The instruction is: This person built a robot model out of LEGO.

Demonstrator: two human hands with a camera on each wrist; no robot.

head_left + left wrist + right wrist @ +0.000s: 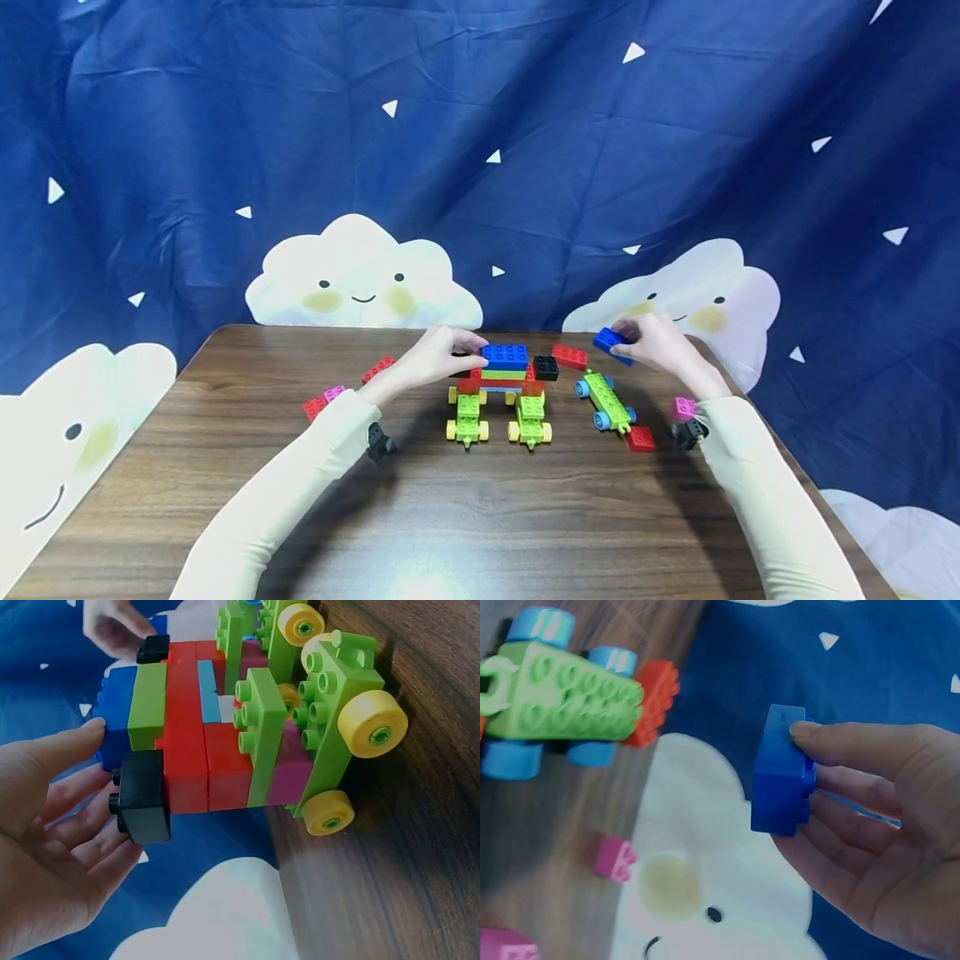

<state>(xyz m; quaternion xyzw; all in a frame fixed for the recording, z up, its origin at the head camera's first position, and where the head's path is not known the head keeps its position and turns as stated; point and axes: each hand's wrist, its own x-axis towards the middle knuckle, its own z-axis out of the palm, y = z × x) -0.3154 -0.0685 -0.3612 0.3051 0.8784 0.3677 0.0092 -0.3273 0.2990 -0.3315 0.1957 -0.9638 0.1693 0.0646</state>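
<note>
Brick (776, 780) lies pinched in right hand (660, 342); left hand (441, 354) apparently grips stacked blue brick (506, 357).

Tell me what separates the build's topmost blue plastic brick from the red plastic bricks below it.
A lime-green plastic brick lies between the blue brick and the red bricks; the left wrist view shows it.

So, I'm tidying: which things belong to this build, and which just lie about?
In use:
brick model, left hand holding its top blue brick
second blue brick, in right hand

Apparently lying about, perhaps spares:
blue-wheeled green car
loose red bricks
loose pink bricks
</note>
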